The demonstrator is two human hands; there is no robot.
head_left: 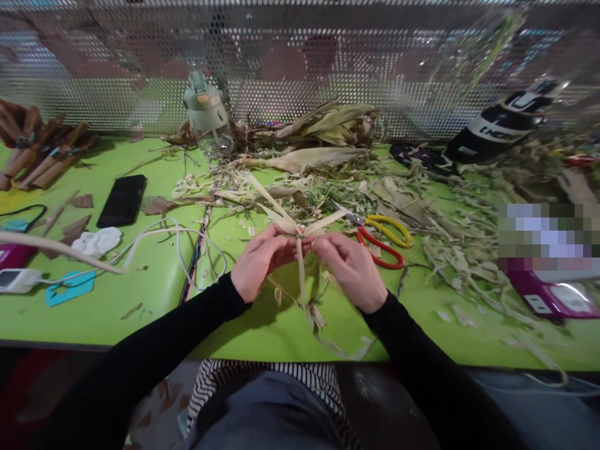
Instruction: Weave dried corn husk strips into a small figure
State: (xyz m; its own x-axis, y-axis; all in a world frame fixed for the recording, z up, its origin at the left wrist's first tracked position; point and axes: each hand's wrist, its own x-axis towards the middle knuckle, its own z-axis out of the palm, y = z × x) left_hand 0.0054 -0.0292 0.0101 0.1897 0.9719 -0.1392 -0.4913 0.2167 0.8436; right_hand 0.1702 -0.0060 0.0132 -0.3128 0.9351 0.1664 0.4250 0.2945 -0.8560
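While left hand (259, 259), right hand (352, 269) hold strips (300, 265), table edge (234, 354) near.

On the black bottle's (478, 145) white band (499, 130) we read the 3 letters "NER", with unclear characters around them. We cannot make out the small mark on the purple pack (527, 289).

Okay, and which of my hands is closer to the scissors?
Your right. The right hand is just beside the scissors, at their near left side; the left hand is farther off to the left, beyond the right one.
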